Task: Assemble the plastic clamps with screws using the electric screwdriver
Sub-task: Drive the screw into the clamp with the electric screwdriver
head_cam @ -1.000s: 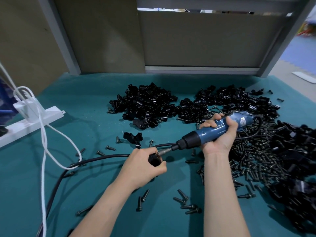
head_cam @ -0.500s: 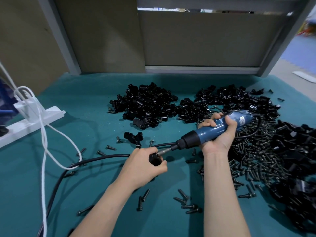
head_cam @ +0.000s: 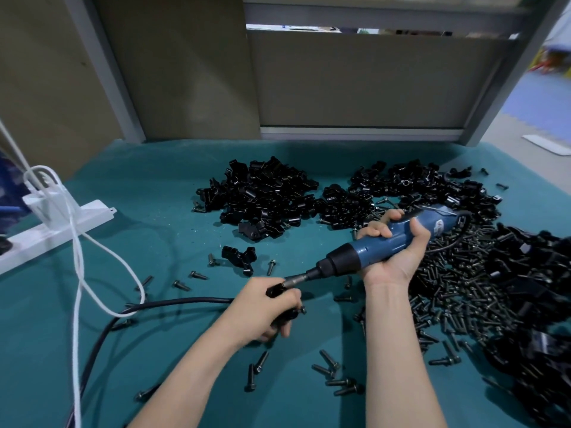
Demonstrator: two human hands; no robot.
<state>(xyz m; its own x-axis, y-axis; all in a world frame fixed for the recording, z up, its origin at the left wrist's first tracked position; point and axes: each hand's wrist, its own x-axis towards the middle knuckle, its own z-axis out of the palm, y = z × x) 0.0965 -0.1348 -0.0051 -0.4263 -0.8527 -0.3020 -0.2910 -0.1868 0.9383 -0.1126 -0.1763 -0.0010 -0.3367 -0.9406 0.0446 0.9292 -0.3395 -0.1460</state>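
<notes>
The green desk (head_cam: 154, 211) is seen much as it was 0.5 s ago. 2 heaps of black plastic clamps are piled at the back (head_cam: 262, 193) (head_cam: 417, 186). A 3rd heap (head_cam: 540, 273) at the right is cut off by the frame edge and blurred there. A mass of loose screws (head_cam: 457, 288) is spread beside it.

The blue electric screwdriver (head_cam: 370, 248) is gripped round its body by the right hand (head_cam: 395, 257), fingers curled over it. Its rear end is partly hidden among the clamps. Its black cable (head_cam: 173, 302) is run leftwards and hidden behind the left hand (head_cam: 259, 307).

1 clamp (head_cam: 275, 291) is pinched in the left hand, just above the desk. The bit (head_cam: 296, 278) is kept pressed into its top. Compared with before, more of the clamp's lower end is exposed under the fingers. A screw end (head_cam: 302, 310) is now shown there. The screw head under the bit cannot be made out.
</notes>
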